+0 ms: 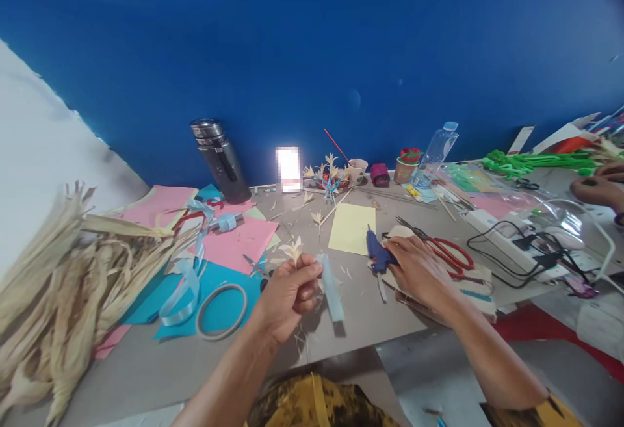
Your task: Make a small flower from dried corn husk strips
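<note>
Near the middle of the table my left hand (291,294) pinches a small cream husk flower (294,250) upright by its base. A pale blue strip (332,290) lies just right of its fingertips. My right hand (414,266) is closed on a blue glue gun (377,251), whose nozzle points away from me. Beyond both hands a yellow paper sheet (351,229) lies flat. Another husk flower (318,219) lies left of that sheet. Farther back, several husk flowers on blue stems (331,183) stand together.
Dried husks (80,284) and a tape ring (221,312) are at left. A dark flask (221,164) leans near the wall. Red-handled scissors (451,255), a power strip (511,242) and a plastic bottle (436,154) are at right. Another person's hand (602,186) shows at far right.
</note>
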`<state>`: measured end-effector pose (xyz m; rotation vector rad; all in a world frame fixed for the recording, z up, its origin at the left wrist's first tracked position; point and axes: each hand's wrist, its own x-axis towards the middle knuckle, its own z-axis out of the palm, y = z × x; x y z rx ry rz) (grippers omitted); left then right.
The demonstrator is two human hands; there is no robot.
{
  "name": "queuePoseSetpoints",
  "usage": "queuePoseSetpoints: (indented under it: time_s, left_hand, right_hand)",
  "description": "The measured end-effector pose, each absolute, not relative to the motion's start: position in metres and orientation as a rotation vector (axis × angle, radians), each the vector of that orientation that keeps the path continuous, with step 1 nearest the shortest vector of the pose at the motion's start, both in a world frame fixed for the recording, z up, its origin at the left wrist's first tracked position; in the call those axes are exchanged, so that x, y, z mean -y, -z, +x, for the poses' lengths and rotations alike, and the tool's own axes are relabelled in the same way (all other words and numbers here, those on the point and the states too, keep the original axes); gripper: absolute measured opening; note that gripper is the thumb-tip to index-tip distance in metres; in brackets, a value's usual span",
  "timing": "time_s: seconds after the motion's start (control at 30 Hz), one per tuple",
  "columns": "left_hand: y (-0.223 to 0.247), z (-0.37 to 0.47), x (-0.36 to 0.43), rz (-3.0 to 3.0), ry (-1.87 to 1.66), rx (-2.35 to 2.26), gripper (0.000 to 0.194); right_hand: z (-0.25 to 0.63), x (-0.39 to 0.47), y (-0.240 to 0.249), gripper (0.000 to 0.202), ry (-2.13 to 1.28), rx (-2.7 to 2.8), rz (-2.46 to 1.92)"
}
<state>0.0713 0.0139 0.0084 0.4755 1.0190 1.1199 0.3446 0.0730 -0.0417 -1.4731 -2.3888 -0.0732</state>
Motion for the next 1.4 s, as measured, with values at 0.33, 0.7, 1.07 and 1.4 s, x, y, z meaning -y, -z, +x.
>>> queuePoseSetpoints:
  time_s: [0.33, 0.7, 1.07, 1.4]
  left_hand:
    - [-0.013, 0.072, -0.009, 0.527, -1.16, -0.96, 0.046]
    - [-0.01, 0.041, 0.012, 0.464, -1.301, -0.914, 0.033]
    - [0.007, 0.015, 0.024, 0.52, -1.409, -0.975, 0.036]
    - [0.009, 0.002, 0.031, 0.443, -1.542, -0.865, 0.03]
  right_hand:
    - [0.245, -0.018, 0.019, 0.031, -1.074, 1.556, -1.029]
    - [0.221, -0.03, -0.021, 0.018, -0.925, 1.297, -0.986]
    - [0.187, -0.008, -0.018, 0.016, -0.849, 1.332, -0.953]
    - [0.159, -0.011, -0.03, 0.014, -0.686, 1.461, -1.011]
